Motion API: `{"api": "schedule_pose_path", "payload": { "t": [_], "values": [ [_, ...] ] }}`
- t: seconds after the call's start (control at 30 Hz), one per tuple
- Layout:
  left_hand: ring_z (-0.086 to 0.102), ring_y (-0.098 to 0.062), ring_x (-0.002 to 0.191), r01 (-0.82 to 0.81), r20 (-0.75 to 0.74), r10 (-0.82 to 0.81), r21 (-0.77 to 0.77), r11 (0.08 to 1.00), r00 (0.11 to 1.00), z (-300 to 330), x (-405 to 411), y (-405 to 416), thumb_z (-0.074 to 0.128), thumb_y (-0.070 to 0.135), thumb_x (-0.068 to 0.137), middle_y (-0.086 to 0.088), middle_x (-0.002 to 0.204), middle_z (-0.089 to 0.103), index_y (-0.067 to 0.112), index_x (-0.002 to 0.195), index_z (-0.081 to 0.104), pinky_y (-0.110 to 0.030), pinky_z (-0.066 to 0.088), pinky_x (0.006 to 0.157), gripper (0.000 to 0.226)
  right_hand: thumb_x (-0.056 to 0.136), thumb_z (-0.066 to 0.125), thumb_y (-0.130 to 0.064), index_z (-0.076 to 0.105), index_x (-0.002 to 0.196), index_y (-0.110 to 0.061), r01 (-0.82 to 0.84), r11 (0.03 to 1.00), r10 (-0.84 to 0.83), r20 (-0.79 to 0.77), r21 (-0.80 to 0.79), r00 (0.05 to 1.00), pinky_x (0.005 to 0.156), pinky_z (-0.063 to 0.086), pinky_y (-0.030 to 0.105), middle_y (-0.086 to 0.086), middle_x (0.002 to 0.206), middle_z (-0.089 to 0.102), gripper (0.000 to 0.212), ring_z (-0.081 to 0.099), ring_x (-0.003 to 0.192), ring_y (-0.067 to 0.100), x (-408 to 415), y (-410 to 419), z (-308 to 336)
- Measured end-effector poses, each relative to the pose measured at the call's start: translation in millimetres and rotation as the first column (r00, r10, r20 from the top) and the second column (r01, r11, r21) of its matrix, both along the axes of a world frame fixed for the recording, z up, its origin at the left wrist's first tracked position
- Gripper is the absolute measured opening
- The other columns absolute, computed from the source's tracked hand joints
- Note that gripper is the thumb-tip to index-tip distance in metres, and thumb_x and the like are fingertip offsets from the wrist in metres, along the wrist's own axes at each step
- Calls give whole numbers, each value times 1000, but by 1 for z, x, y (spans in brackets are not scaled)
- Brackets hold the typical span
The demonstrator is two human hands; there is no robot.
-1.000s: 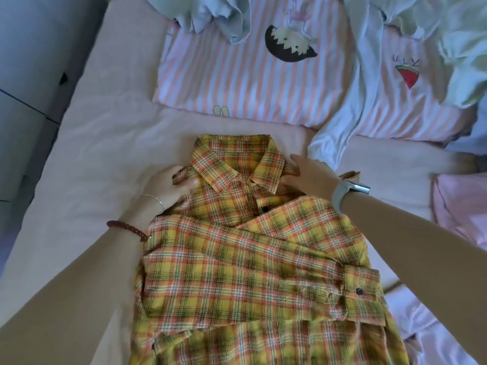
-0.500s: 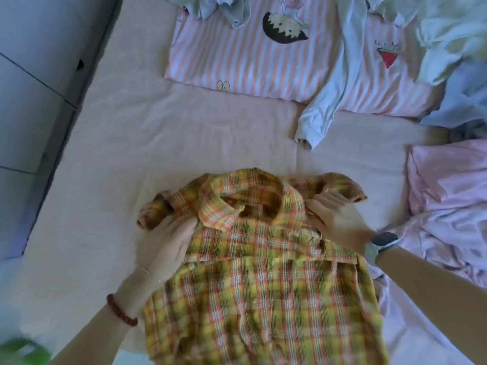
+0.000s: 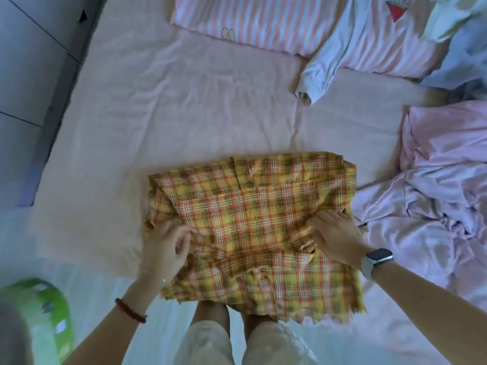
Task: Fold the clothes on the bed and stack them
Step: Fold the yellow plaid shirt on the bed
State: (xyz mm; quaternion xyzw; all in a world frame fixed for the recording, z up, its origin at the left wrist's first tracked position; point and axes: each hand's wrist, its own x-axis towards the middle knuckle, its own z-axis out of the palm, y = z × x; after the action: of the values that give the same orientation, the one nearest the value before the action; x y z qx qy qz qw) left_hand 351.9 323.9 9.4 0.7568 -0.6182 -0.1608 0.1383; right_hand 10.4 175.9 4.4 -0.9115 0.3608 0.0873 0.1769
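Note:
A yellow and orange plaid shirt (image 3: 253, 206) lies folded over on the pink bed sheet (image 3: 184, 101), its back facing up and its hem hanging off the near edge. My left hand (image 3: 166, 246) grips the shirt's left edge with curled fingers. At the shirt's right edge my right hand (image 3: 334, 235), with a watch on its wrist, has its fingers tucked into the fabric. The collar is hidden underneath.
A pink striped pillow (image 3: 263, 19) lies at the far side with a pale blue sleeve (image 3: 319, 77) draped over it. A crumpled pink garment (image 3: 434, 185) lies right of the shirt. A green object (image 3: 50, 312) sits at the lower left. Grey floor (image 3: 26, 61) runs along the left.
Both hands have drawn the shirt's collar end toward me and folded it over the lower part. The collar is no longer visible and the shirt is now a shorter block.

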Motion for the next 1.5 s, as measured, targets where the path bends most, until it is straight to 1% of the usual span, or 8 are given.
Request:
{"api": "schedule_pose_path", "payload": {
  "t": [0.2, 0.47, 0.67, 0.77, 0.93, 1.03, 1.33, 1.5],
  "values": [
    [47, -37, 106, -726, -105, 796, 355, 590, 596, -17, 21, -60, 51, 24, 89, -24, 117, 49, -1, 115, 51, -42, 39, 83, 36, 85, 32, -24, 63, 113, -13, 107, 992, -110, -49, -63, 993, 91, 44, 55, 12, 112, 62, 43, 57, 110, 34, 75, -16, 10],
    [33, -15, 52, -678, -425, 692, 216, 703, 583, -5, 30, -54, 55, 19, 92, -2, 52, 33, 9, 58, 42, -28, 27, 53, 38, 99, 24, -40, 1, 148, -34, 73, 984, -22, -292, 164, 956, 112, 2, 60, 3, 157, -8, 54, -10, 143, 32, 140, -21, -4],
    [62, -9, 51, -869, -694, 720, 370, 328, -24, 8, 36, -32, 42, 13, 97, -1, 50, 61, 10, 79, 59, -22, 52, 54, 26, 99, 17, -45, -5, 146, -42, 191, 942, -59, -422, 277, 905, 112, 5, 61, 0, 156, -16, 52, -14, 142, 34, 150, -31, -17],
    [64, -14, 69, -828, -643, 764, 396, 396, 58, -1, 41, -26, 47, 24, 96, -5, 79, 66, 12, 90, 59, -29, 54, 69, 17, 99, 20, -42, 5, 147, -38, 215, 948, -86, -461, 234, 883, 110, 4, 63, 2, 157, -9, 51, -10, 143, 35, 164, -34, -12],
    [57, -15, 93, -647, -338, 719, 316, 694, 607, -25, 29, -31, 65, 52, 75, -2, 101, 59, 14, 106, 55, -32, 50, 80, 50, 98, 33, -25, 31, 144, -21, 46, 991, -26, -157, 123, 987, 114, 4, 55, 7, 154, 20, 46, 9, 144, 26, 204, -25, 2],
    [51, -21, 94, -652, -180, 721, 324, 685, 669, -30, 26, -36, 69, 37, 78, -6, 103, 53, 10, 101, 55, -35, 47, 76, 38, 99, 33, -20, 34, 144, -19, -169, 969, 163, 45, 180, 986, 116, 14, 51, 8, 153, 25, 45, 18, 143, 26, 233, -23, 2],
    [56, 5, 57, -650, -579, 649, 250, 718, 494, -2, 36, -15, 70, 15, 82, 8, 60, 55, 11, 69, 52, -9, 41, 50, 22, 101, 9, -38, 1, 148, -34, -39, 894, 154, -224, 446, 962, 116, -7, 44, -10, 157, -6, 48, -11, 143, 11, 266, -33, -20],
    [48, -14, 65, -816, -677, 735, 442, 373, -31, -20, 51, 21, 69, 23, 78, 4, 63, 48, 20, 67, 50, -18, 47, 53, 22, 100, 8, -43, -8, 146, -38, -85, 932, 223, -376, 351, 899, 114, -7, 54, -10, 156, -12, 50, -14, 143, 13, 259, -37, -36]
  ]
}}
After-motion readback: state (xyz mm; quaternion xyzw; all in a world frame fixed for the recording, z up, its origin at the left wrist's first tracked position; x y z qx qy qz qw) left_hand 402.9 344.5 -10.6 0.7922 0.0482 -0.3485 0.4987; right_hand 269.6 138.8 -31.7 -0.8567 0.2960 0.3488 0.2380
